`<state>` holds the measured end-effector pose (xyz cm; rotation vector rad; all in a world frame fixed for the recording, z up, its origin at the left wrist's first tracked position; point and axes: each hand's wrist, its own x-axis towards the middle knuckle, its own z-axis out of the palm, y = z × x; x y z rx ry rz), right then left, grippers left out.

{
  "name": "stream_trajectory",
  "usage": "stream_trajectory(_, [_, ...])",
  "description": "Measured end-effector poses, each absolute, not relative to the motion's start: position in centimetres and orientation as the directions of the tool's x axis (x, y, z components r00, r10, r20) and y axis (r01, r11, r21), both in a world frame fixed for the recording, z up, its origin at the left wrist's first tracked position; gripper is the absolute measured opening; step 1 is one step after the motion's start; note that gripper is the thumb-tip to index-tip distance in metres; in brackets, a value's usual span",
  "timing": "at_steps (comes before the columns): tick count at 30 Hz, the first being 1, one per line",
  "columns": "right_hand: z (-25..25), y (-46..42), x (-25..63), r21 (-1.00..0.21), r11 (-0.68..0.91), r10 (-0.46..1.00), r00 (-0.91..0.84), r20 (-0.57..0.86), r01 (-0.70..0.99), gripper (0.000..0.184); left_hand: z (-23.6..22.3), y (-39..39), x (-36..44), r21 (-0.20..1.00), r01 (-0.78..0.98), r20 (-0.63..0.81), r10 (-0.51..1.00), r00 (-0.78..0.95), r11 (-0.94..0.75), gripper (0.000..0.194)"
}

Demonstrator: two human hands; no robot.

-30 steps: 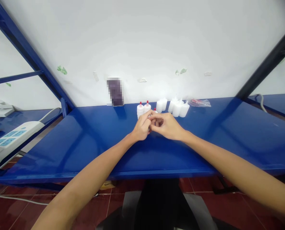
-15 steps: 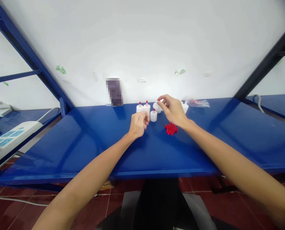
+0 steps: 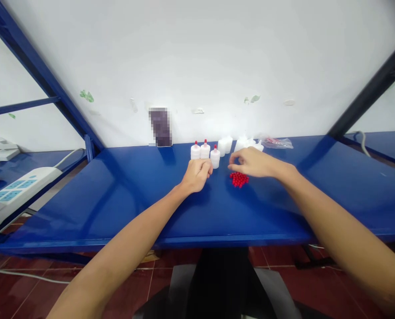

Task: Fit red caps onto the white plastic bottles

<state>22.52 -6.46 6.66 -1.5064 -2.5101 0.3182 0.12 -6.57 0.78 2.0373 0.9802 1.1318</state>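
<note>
My left hand [image 3: 197, 175] rests on the blue table [image 3: 124, 199] as a closed fist, just in front of three small white bottles with red caps [image 3: 205, 150]. My right hand [image 3: 254, 163] hovers palm down, fingers loosely curved and apart, directly behind a small pile of red caps [image 3: 239, 179]; nothing shows in it. Behind that hand stand several white bottles without caps [image 3: 224, 145], near the wall.
A clear plastic bag [image 3: 277, 142] lies at the back right by the wall. A dark blurred object [image 3: 160, 127] leans against the wall at the back. A white power strip [image 3: 18, 186] sits on the shelf to the left. Blue frame bars rise on both sides.
My hands were together at the bottles, then parted. My right hand went back to the bottles, then came forward above the red caps. My left fist barely moved.
</note>
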Motion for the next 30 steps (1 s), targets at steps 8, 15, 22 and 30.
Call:
stream_trajectory(8, [6.5, -7.2, 21.6, -0.051, 0.428, 0.893, -0.431, -0.13, 0.902, 0.027, 0.8, -6.5, 0.0, 0.748, 0.345, 0.434, 0.811, 0.393, -0.567, 0.04])
stream_trajectory(15, [5.8, -6.8, 21.4, -0.045, 0.46, 0.88, -0.462, -0.106, 0.887, 0.016, 0.8, -6.5, 0.1, 0.755, 0.349, 0.42, 0.818, 0.394, -0.555, 0.04])
stream_trajectory(22, [5.2, -6.3, 21.8, -0.066, 0.498, 0.864, -0.501, -0.047, 0.865, 0.014, 0.7, -6.5, 0.2, 0.769, 0.347, 0.403, 0.829, 0.388, -0.537, 0.044])
stream_trajectory(30, [5.1, -7.9, 18.9, -0.36, 0.703, 0.71, -0.582, 0.396, 0.613, 0.016, 0.5, -6.5, 0.4, 0.876, 0.125, 0.371, 0.815, 0.444, -0.466, 0.025])
